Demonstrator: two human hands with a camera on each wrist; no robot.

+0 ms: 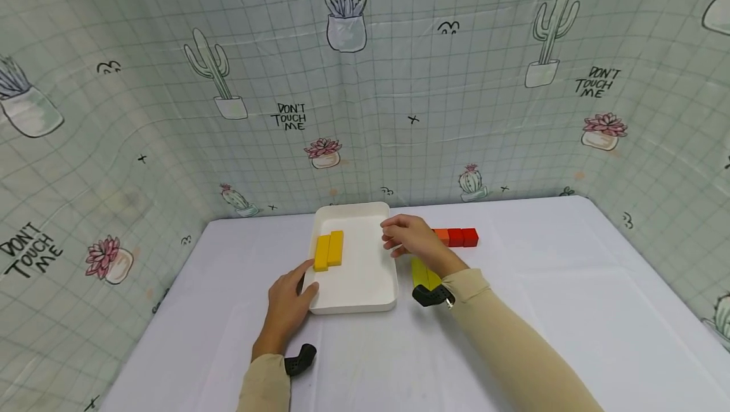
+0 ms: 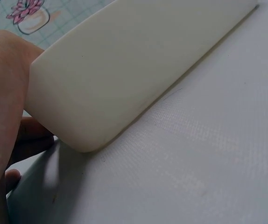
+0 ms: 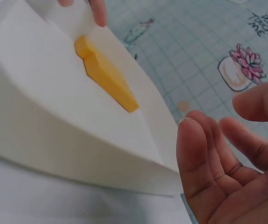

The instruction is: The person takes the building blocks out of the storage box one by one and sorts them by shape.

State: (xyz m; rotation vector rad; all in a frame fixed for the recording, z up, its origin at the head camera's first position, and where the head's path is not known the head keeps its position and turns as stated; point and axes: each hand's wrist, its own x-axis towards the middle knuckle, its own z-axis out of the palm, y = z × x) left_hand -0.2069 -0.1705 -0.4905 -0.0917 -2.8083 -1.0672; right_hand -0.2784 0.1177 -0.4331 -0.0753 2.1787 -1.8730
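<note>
A shallow white tray (image 1: 365,291) lies on the table, with two yellow blocks (image 1: 329,250) side by side along its left inner side. My left hand (image 1: 288,301) holds the tray at its near left corner, thumb and fingers spread about the rim. In the left wrist view, the outer wall of the tray (image 2: 101,84) fills the middle, partly hiding the fingers. My right hand (image 1: 419,241) hovers by the tray's right rim. Its fingers bend loosely with nothing between them, as the right wrist view of that hand (image 3: 232,172) confirms.
Right of the tray, a row of red and orange blocks (image 1: 462,238) lies partly behind the right hand. Yellow-green blocks (image 1: 421,274) sit nearer, half covered by the right wrist. A patterned cloth (image 1: 410,82) hangs behind the white-covered table (image 1: 547,298).
</note>
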